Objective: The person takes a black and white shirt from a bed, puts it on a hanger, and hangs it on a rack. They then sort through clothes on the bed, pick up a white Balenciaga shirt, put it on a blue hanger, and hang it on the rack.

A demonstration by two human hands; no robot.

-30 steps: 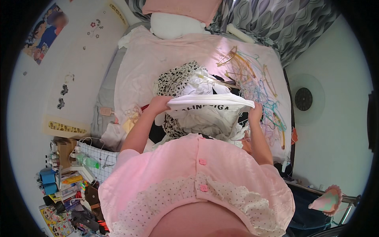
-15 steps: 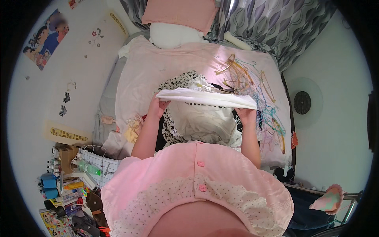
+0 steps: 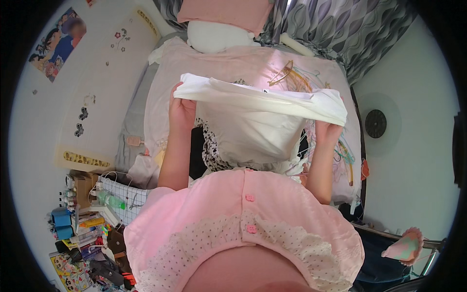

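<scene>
left hand (image 3: 183,113) and right hand (image 3: 329,130) finger-grip opposite ends of wide white cloth garment (image 3: 248,119), presumably to spread it.

A bed (image 3: 219,63) under a pale pink sheet fills the middle of the room, a pink pillow (image 3: 224,12) and a white cushion (image 3: 219,38) at its far end. Grey wave-patterned curtains (image 3: 335,36) hang behind, and daylight brightens the sheet nearby. The white left wall (image 3: 46,117) bears a poster (image 3: 58,46) and butterfly decals (image 3: 83,113); a dark disc (image 3: 375,123) shows before the plain right wall (image 3: 418,117)
</scene>
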